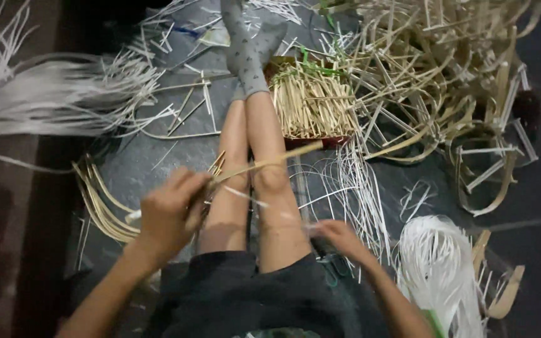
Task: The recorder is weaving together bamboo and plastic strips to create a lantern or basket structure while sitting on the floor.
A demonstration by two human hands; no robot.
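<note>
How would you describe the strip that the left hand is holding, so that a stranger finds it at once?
Start at the person's bare legs, stretched out on the dark floor. The left hand grips one flat tan strip that runs from its fingers up and rightward across the knees toward the tray of short sticks. Unlike the loose strips around, it is lifted and single.
</note>
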